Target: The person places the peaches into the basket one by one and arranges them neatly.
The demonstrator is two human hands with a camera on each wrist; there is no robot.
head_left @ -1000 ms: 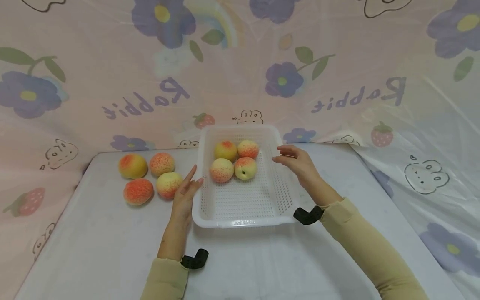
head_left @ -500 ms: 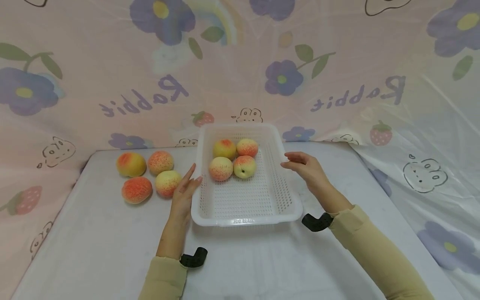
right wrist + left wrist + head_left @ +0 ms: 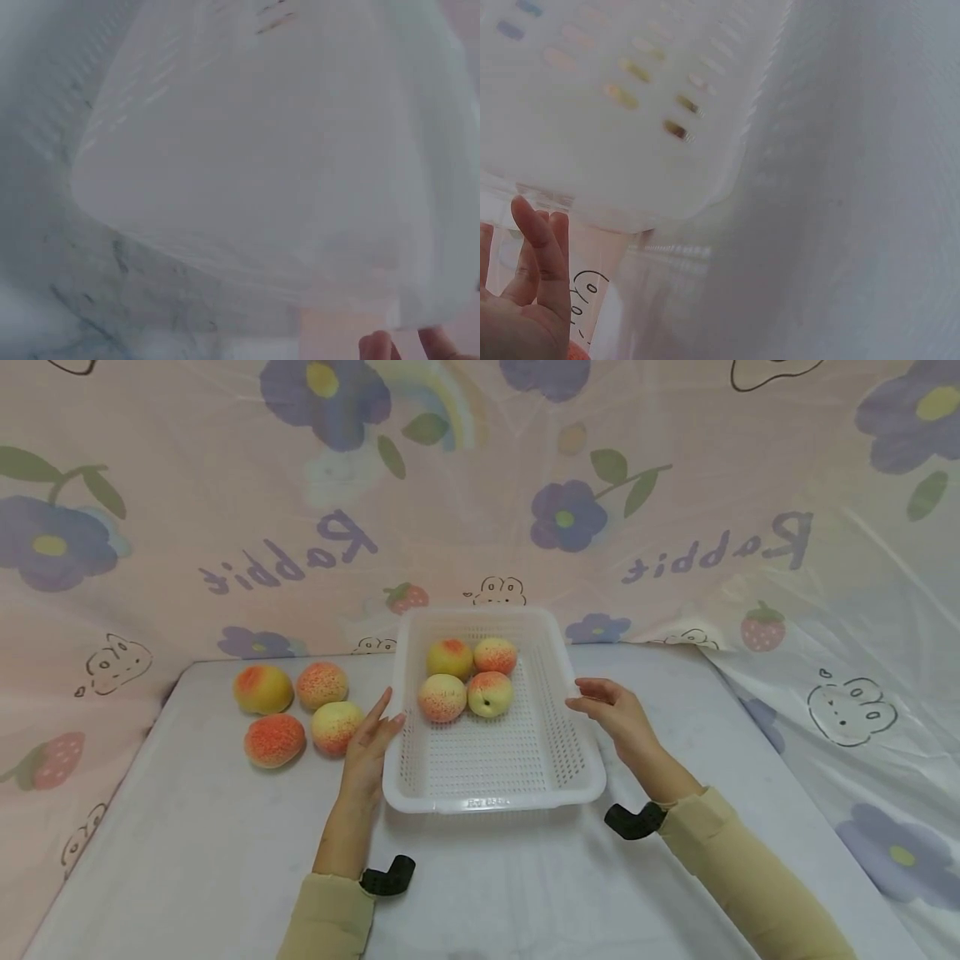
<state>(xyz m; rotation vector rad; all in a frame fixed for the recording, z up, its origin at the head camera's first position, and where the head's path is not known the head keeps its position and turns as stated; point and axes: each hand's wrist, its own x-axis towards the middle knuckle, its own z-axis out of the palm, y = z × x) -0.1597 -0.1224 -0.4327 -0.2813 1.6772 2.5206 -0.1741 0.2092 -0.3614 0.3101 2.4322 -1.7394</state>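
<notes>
A white plastic basket (image 3: 491,768) with perforated walls stands on the white-covered table. Grouped toward its back left are several peaches (image 3: 491,695), yellow and red. At the basket's left rim is my left hand (image 3: 365,756), its fingers extended and its thumb at the rim. In the left wrist view the fingers (image 3: 547,262) look straight beside the basket wall. My right hand (image 3: 618,722) is at the right rim, fingers slightly bent and fingertips close to the edge; whether they touch it I cannot tell. Neither hand holds a peach.
Several more peaches (image 3: 274,741) lie on the table left of the basket, one beside my left hand. Behind the table hangs a pink curtain (image 3: 480,527) with flowers and rabbits, and the basket's far rim is close to it.
My right hand has moved outward from over the basket's right rim and nearer to me, now beside the rim. The left hand and the peaches have stayed in place.
</notes>
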